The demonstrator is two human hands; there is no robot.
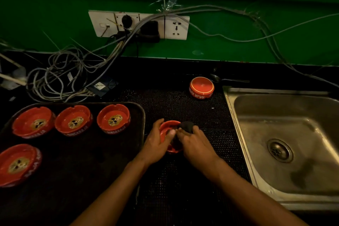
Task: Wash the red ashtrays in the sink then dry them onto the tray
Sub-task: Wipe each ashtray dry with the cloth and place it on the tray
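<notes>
My left hand (156,143) grips a red ashtray (167,127) by its left rim, over the dark mat between tray and sink. My right hand (196,143) holds a dark cloth (187,126) pressed into that ashtray's bowl. The dark tray (134,108) at the left carries several red ashtrays standing upright, the nearest one (113,120) by its right edge. Another red ashtray (201,87) lies upside down on the mat at the back, near the sink's corner.
A steel sink (286,139) with a drain fills the right side. A spoon (218,78) lies behind the upturned ashtray. Tangled cables (60,77) and a wall socket panel (139,24) sit at the back left against the green wall.
</notes>
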